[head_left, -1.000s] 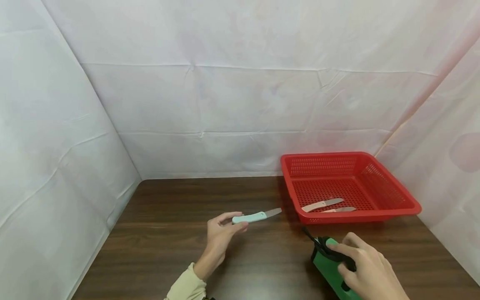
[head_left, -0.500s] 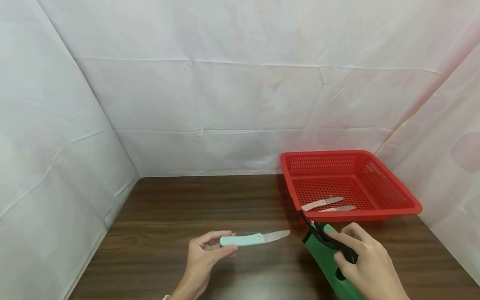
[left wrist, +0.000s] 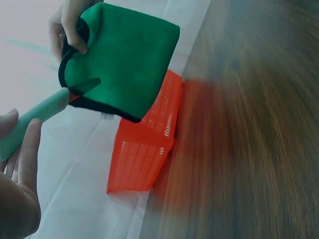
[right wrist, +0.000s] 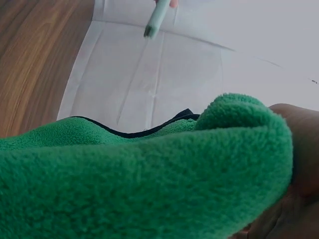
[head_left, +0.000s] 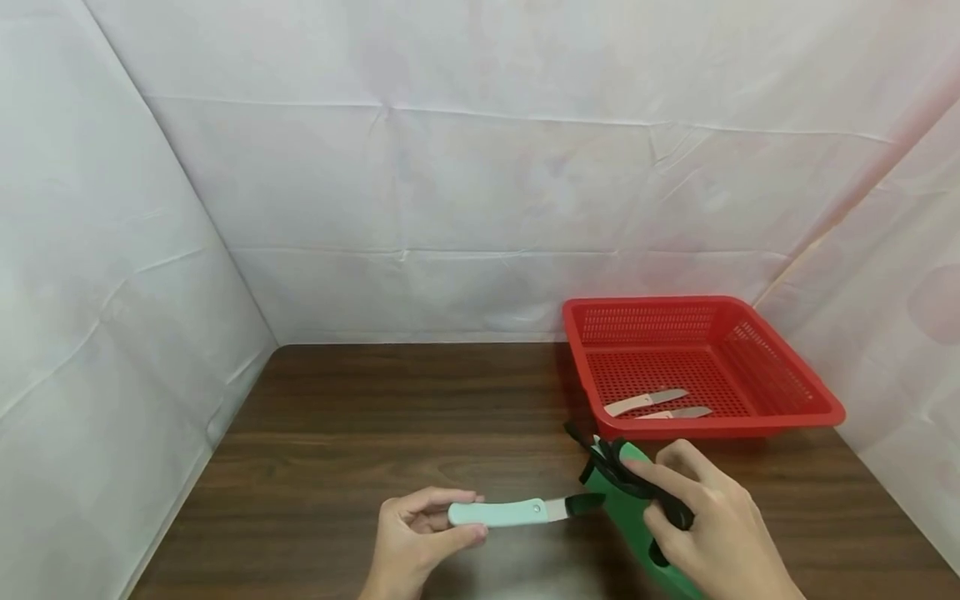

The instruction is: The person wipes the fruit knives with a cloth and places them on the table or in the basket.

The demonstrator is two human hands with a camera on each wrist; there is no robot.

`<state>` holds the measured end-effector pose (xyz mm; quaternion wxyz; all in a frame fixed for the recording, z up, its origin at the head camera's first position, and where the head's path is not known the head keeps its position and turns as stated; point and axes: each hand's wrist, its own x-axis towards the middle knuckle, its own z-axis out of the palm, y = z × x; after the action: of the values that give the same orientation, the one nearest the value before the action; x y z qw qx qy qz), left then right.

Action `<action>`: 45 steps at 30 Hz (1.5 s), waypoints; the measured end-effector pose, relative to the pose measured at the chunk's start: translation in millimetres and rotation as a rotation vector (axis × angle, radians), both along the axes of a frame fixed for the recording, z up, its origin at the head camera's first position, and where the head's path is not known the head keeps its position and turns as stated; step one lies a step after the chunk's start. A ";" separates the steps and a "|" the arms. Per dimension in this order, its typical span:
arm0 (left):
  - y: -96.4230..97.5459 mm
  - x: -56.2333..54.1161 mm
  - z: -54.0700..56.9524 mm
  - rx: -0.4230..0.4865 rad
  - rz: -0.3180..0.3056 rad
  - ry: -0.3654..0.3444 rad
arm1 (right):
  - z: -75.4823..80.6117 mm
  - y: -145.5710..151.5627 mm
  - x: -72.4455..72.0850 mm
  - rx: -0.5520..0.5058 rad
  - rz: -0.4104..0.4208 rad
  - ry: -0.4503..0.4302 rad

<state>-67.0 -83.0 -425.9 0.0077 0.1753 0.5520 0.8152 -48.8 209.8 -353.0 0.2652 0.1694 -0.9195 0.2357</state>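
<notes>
My left hand point(head_left: 420, 537) pinches the mint-green handle of a small paring knife point(head_left: 498, 513) between thumb and fingers. The blade points right, dark with a green reflection, and its tip is right at the edge of a green cloth point(head_left: 626, 521). In the left wrist view the knife point(left wrist: 42, 112) overlaps the cloth point(left wrist: 124, 55). My right hand point(head_left: 712, 521) grips the fuzzy, black-edged cloth, bunched at its upper edge and held above the table. The right wrist view shows the folded cloth point(right wrist: 139, 184) large, with the knife handle point(right wrist: 157, 20) beyond it.
A red perforated basket point(head_left: 705, 430) stands at the back right of the dark wooden table point(head_left: 390, 408). Two knives with pale handles, one nearer the front point(head_left: 682, 413) and one behind it point(head_left: 645, 402), lie inside. White sheeting point(head_left: 465, 183) hangs behind and along both sides.
My left hand has come nearer to me, and the knife's blade has reached the cloth's edge. My right hand has shifted slightly left and up with the cloth.
</notes>
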 end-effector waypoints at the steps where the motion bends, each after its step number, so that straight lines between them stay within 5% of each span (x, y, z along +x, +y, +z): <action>1: 0.7 0.7 -0.1 0.006 -0.003 0.010 | -0.3 -1.5 0.5 0.001 0.020 0.013; 5: 3.4 2.0 -0.4 0.019 -0.013 0.037 | -1.7 -9.0 2.5 0.010 0.097 0.037; 13: 7.5 0.3 -2.5 0.053 -0.030 -0.037 | -5.9 -21.0 1.5 0.055 0.280 0.031; 17: 9.6 -0.9 -3.7 0.099 -0.043 -0.015 | -7.0 -25.0 0.9 0.120 0.307 0.079; 39: -0.7 1.3 0.3 0.220 -0.080 0.042 | 0.3 -22.6 11.1 0.269 0.164 -0.067; 45: -10.7 0.6 -1.9 0.226 -0.108 0.094 | -1.4 -14.2 11.3 0.267 0.144 0.012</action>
<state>-66.4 -93.7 -427.8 0.0059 0.2426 0.4463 0.8614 -37.4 195.6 -354.4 0.2284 0.2699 -0.9265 0.1287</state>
